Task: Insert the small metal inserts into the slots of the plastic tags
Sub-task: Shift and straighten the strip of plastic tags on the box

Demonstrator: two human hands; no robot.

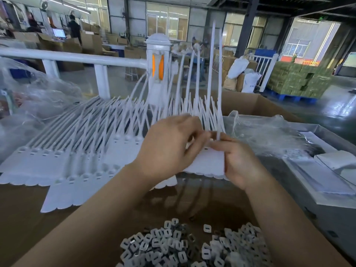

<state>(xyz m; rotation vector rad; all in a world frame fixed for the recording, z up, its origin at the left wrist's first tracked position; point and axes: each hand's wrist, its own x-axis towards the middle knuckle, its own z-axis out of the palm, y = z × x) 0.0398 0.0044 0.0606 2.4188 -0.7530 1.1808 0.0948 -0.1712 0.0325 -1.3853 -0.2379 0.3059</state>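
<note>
- While the right hand (244,162) grips a joined strip of white plastic tags (207,162) by its right edge, thumb curled over the top, the left hand (169,149) comes in from nine o'clock with its fingertips bunched at the strip's upper edge, where the slots sit.
- Whether those left fingers pinch a metal insert I cannot tell; the tips are blurred and nothing shows between them.
- As I judge it, the coming move turns on this: the slot row lies at the twelve o'clock edge of the held strip, just past the left fingertips, so the left hand is the nearer one for pressing in.
- Long tails (216,74) of the held tags rise toward twelve o'clock, nearly upright; the strip's own long axis runs from nine to three.
- Loose metal inserts (192,245) lie heaped at six o'clock, near the body and well apart from both hands.
- More tag strips (63,164) lie fanned flat at nine to ten o'clock on the brown cardboard surface (23,218).
- Crumpled clear plastic (269,135) sits at two o'clock, another bag at ten.
- Beyond, a white railing post (158,60) stands at twelve o'clock in a warehouse hall with stacked cartons.
</note>
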